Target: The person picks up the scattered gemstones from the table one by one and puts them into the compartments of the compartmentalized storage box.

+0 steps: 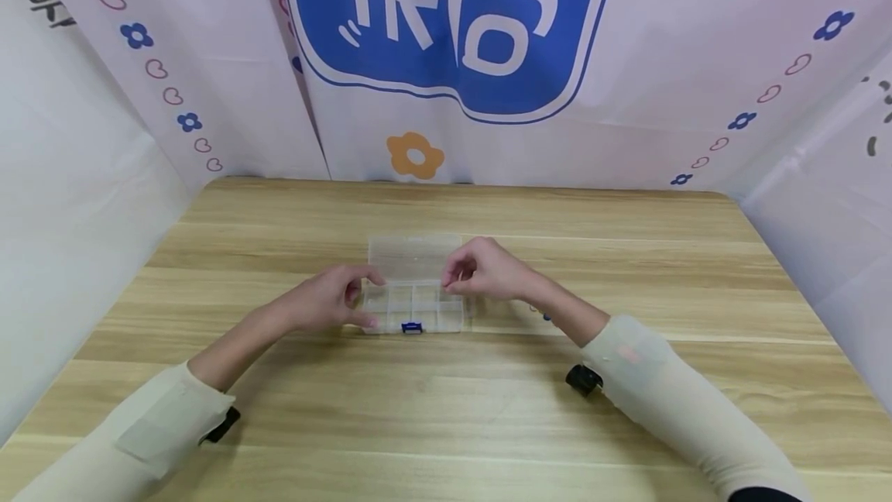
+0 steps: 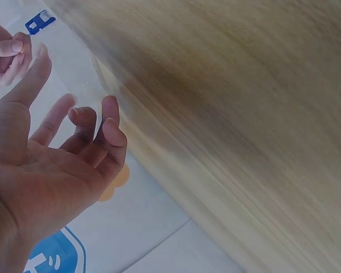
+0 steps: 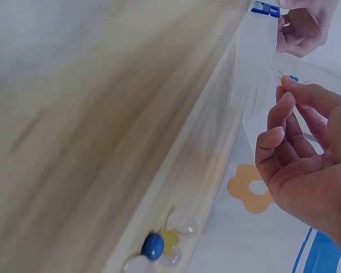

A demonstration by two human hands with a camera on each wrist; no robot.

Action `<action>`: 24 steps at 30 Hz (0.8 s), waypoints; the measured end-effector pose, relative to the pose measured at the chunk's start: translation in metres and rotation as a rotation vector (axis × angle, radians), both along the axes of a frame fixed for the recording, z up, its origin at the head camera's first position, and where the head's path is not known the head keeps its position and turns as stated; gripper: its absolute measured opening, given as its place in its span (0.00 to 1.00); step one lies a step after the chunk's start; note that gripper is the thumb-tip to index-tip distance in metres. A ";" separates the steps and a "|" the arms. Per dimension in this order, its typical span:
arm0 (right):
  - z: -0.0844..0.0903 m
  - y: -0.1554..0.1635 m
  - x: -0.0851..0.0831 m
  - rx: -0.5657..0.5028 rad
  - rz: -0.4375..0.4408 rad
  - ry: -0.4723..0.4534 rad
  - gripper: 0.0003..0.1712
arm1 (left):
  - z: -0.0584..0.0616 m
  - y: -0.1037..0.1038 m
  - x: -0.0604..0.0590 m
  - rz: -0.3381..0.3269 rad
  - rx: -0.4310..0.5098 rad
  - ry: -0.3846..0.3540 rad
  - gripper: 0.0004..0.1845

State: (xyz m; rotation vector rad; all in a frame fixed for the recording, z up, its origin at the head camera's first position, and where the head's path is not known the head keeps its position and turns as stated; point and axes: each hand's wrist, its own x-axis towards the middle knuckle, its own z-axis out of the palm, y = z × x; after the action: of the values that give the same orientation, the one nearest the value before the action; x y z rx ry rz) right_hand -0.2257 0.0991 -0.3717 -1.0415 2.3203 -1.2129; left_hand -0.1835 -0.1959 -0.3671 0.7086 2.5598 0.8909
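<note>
Two hands, one box, one small heap of beads. Nearest, on the light wooden table (image 1: 446, 409), two arms in cream sleeves reaching in toward the box. In the middle, one clear plastic box with little compartments (image 1: 414, 308), lid open and lying flat just behind it. Long side running left to right, small blue clasp (image 1: 412, 327) on the near edge, pointing at the person. Left hand (image 1: 333, 299) touching the box's left end, fingers loosely curled around its corner. Right hand (image 1: 483, 269) just above the box's right back corner, fingertips pinched on something tiny, too small to tell. Right of the box, half hidden behind the right wrist, a few small round beads, blue, yellow and clear (image 3: 159, 245). Behind the box, a white cloth wall with a blue sign and an orange flower (image 1: 415, 155).
</note>
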 end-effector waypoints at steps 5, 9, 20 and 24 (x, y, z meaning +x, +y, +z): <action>0.000 -0.007 0.001 0.010 0.015 0.006 0.03 | -0.001 0.000 -0.001 0.001 0.000 0.002 0.30; 0.001 -0.014 0.002 0.012 0.027 0.007 0.03 | -0.002 -0.001 -0.001 -0.002 0.009 0.015 0.30; 0.002 -0.029 0.004 0.018 0.070 0.031 0.03 | -0.003 -0.002 -0.001 -0.015 0.042 0.005 0.30; 0.002 -0.033 0.005 0.013 0.083 0.038 0.03 | -0.002 -0.001 -0.001 -0.012 0.035 -0.004 0.31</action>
State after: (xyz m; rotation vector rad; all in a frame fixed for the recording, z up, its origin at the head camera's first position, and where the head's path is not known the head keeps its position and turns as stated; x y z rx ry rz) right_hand -0.2209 0.0661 -0.3695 -1.1533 2.2859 -1.1547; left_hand -0.1841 -0.1973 -0.3690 0.7307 2.5395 0.9345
